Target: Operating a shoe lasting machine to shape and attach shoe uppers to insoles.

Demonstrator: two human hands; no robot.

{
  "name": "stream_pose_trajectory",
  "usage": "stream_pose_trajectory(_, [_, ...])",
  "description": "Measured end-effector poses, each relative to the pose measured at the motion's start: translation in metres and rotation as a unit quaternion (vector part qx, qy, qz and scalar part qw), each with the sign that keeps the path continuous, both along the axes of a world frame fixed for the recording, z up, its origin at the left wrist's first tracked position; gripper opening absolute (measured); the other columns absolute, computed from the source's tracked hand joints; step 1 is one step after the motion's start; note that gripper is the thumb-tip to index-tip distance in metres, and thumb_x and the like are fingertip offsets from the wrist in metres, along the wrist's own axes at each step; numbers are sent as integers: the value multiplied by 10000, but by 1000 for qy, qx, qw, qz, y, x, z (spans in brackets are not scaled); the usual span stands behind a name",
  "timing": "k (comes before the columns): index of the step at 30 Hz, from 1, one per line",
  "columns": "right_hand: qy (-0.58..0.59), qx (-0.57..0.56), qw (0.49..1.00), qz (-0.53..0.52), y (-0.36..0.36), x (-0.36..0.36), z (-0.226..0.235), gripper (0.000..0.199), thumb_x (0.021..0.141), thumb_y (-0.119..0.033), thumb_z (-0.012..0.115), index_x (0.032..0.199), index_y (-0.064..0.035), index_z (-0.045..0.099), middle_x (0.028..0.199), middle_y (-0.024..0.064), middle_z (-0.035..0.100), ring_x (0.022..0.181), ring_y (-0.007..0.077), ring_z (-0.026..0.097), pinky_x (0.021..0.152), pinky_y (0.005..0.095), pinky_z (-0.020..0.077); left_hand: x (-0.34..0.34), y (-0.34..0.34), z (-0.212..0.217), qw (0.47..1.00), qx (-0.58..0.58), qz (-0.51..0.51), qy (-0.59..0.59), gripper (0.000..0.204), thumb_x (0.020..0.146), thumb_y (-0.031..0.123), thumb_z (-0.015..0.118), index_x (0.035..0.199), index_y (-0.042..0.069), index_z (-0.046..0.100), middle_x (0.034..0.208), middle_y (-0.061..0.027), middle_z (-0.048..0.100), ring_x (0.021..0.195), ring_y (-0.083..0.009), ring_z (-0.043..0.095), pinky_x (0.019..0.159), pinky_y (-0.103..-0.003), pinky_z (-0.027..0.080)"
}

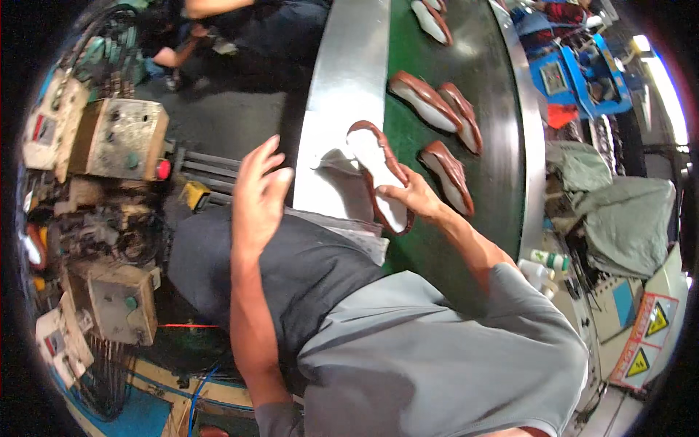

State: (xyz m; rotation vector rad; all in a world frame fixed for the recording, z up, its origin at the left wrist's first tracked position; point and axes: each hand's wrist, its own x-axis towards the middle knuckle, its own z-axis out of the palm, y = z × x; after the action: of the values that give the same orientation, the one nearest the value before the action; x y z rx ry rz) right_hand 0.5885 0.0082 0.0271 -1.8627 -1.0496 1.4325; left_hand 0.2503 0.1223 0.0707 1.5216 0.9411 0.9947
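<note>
A: Right hand (421, 195) has the brown shoe (376, 164), and it's a proper grasp: thumb across the white underside, fingers wrapped around the far side!

B: And the left?

A: Left hand (258, 197) is loose, fingers apart, nothing in it, well left of the grip.

B: So where exactly is that shoe?

A: In the right hand, its longer end reaching up and left of the grip, above the border of metal ledge (349, 65) and green belt (408, 255). Whether it touches either, I can't tell.

B: How do you hold it well?

A: I'd say thumb flat, fingers supporting the side without denting the brown upper, and the free palm ready under the longer end.

B: Count them for me!

A: One shoe gripped. Just right of the grip, a single shoe (448, 178); beyond it, two touching shoes (422, 102); farthest, a partly cropped shoe (432, 22), apparently with another behind. Far left of the grip, two control boxes (124, 138).
</note>
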Motion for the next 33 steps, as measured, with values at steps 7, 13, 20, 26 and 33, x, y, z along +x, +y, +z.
stream_pose_trajectory(7, [74, 55, 963, 253, 71, -172, 86, 966, 892, -437, 871, 1610, 36, 432, 1534, 236, 607, 1405, 310, 601, 1178, 420, 470, -68, 12, 34, 942, 196, 215, 169, 298, 1070, 163, 666, 1298, -26, 700, 1207, -232, 727, 1126, -387, 715, 951, -422, 577])
stream_pose_trajectory(13, [-7, 287, 884, 370, 91, -279, 71, 799, 949, -431, 803, 1512, 64, 525, 1335, 299, 662, 1256, 454, 652, 1084, 482, 516, -149, -60, 21, 880, 176, 357, 260, 232, 1081, 154, 646, 1171, -37, 742, 1067, -217, 746, 967, -428, 734, 837, -460, 592])
stream_pose_trajectory(20, [19, 340, 822, 456, 123, -322, 71, 394, 1080, -287, 638, 1267, 54, 697, 959, 310, 710, 975, 489, 711, 835, 531, 559, -170, -82, 6, 905, 109, 373, 173, 256, 1072, 140, 656, 1239, -41, 728, 1125, -232, 749, 1029, -421, 734, 885, -448, 589])
stream_pose_trajectory(26, [-68, 369, 828, 417, 117, -325, 54, 263, 1096, -187, 584, 993, 42, 660, 799, 293, 688, 792, 489, 717, 705, 533, 570, -164, -79, 4, 904, 101, 363, 201, 283, 1075, 155, 653, 1271, -37, 724, 1177, -241, 751, 1072, -430, 734, 899, -456, 591])
stream_pose_trajectory(33, [-81, 474, 758, 441, 122, -318, 57, 199, 1043, -101, 633, 1133, 76, 642, 872, 260, 700, 771, 425, 734, 668, 473, 594, -160, -74, -3, 914, 82, 354, 181, 302, 1079, 159, 647, 1288, -49, 715, 1198, -257, 749, 1093, -435, 737, 908, -461, 594])
